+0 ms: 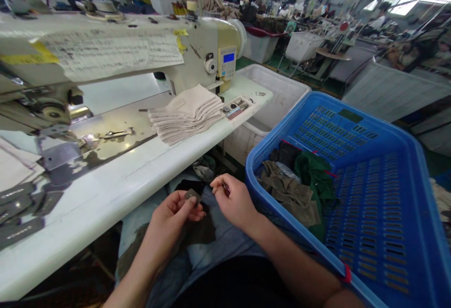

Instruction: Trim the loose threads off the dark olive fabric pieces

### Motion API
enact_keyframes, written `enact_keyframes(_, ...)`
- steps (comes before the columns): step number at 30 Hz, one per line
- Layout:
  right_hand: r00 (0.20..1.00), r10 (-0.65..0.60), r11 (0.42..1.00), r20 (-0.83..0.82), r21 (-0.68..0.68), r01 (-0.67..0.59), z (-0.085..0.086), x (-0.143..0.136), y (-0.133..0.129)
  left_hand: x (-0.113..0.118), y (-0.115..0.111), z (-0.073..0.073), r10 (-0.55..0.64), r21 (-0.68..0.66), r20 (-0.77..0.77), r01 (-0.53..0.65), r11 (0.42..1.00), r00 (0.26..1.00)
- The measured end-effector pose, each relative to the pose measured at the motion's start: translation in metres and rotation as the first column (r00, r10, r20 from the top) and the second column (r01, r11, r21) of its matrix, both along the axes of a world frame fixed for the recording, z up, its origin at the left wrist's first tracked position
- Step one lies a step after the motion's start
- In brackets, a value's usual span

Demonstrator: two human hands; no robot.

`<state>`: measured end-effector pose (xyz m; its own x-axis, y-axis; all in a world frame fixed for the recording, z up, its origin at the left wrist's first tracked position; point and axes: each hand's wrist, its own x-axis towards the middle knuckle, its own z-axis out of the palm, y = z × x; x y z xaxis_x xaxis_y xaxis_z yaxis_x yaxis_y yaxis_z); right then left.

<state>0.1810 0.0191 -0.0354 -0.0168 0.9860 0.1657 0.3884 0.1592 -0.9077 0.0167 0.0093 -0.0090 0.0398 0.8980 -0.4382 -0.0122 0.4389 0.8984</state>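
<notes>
My left hand (179, 209) pinches a small dark olive fabric piece (192, 196) between thumb and fingers, above my lap. To its right, my right hand (234, 200) is closed in a pinch, a short way from the piece. Something small and dark shows in that fist, too hidden to name. Dark olive cloth (202, 228) lies across my lap below both hands. On the table edge beyond them rests a stack of cream fabric pieces (190, 113).
A sewing machine (123, 50) stands on the white table (116, 195). Dark grey fabric pieces (21, 209) lie at left. A blue basket (373, 195) holding green and brown cloth (292, 186) is close on my right. Behind it sits a white bin (278, 80).
</notes>
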Motion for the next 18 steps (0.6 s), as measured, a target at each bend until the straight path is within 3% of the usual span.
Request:
enact_keyframes(4,0.993,0.097,0.995,-0.075,-0.009,-0.098,0.006,-0.007,-0.007,0.0,0.0,-0.002,-0.027,0.075,-0.043,0.03,0.997,0.999)
enact_keyframes(9,0.99,-0.059,0.998,-0.128,-0.002,0.06,0.006,-0.004,-0.001,0.001,-0.001,0.0,-0.081,0.064,-0.074,0.086,0.994,0.994)
enact_keyframes(14,0.976,0.062,0.993,-0.207,-0.087,-0.082,0.014,-0.002,0.001,0.0,-0.003,0.002,-0.161,0.041,-0.059,0.164,0.986,0.985)
enact_keyframes(18,0.934,-0.106,0.969,-0.341,-0.246,0.02,0.014,-0.004,0.001,0.001,-0.003,-0.003,-0.109,0.011,-0.008,0.109,0.994,0.994)
